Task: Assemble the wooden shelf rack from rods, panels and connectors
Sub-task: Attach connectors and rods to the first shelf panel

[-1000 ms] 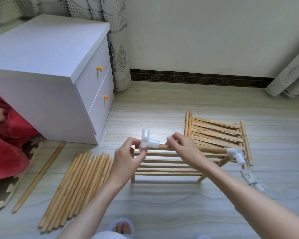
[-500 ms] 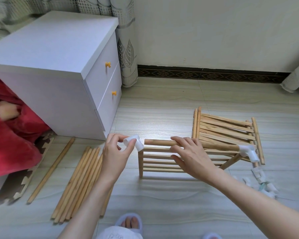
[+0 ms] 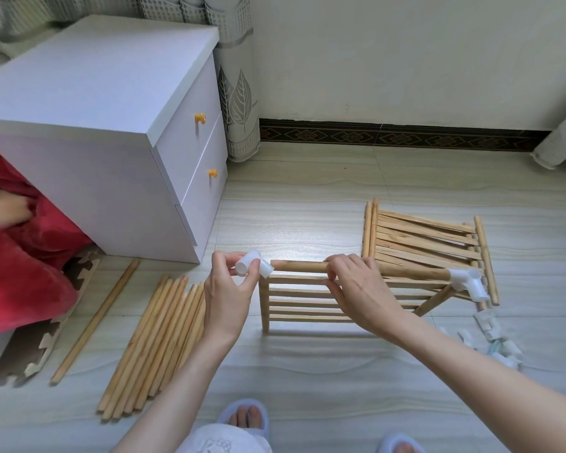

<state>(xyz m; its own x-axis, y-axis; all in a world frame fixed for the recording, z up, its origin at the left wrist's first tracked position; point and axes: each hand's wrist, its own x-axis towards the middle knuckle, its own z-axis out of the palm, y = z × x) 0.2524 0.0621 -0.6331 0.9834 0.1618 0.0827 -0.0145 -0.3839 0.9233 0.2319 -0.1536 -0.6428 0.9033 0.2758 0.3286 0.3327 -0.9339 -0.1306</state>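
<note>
Underfoot, a pale wood-grain floor [image 3: 307, 197] is seen, bounded at the far side by a cream wall above a dark patterned skirting band [image 3: 389, 136]. A white two-drawer cabinet [image 3: 111, 132] with orange knobs is taken as the landmark. Behind it, patterned curtains [image 3: 239, 93] are hung to the floor. To its left a red cloth [image 3: 20, 273] is heaped over a brown puzzle mat [image 3: 30, 348]. In front of it a bundle of loose rods [image 3: 151, 348] is laid on the floor, with a single rod [image 3: 95, 322] apart on their left. Right of the cabinet the partly built rack [image 3: 307, 302] is stood on the floor, and a stack of slatted panels [image 3: 425, 243] is laid just behind it. Spare white connectors [image 3: 494, 338] are scattered furthest right of the cabinet.

A white connector [image 3: 252, 268] is pinched in the curled fingers of the left hand [image 3: 226, 295], just beside the free end of the rack's top rod [image 3: 298, 266] but apart from it. That rod is gripped by the curled fingers of the right hand [image 3: 360, 289]. Another connector [image 3: 468, 282] is fitted on the rod's far end.

Compared with a second ago, the held connector has been drawn off the rod end, and the right hand has been slid further along the rod. The view has been shifted so the cabinet is shown more fully.
</note>
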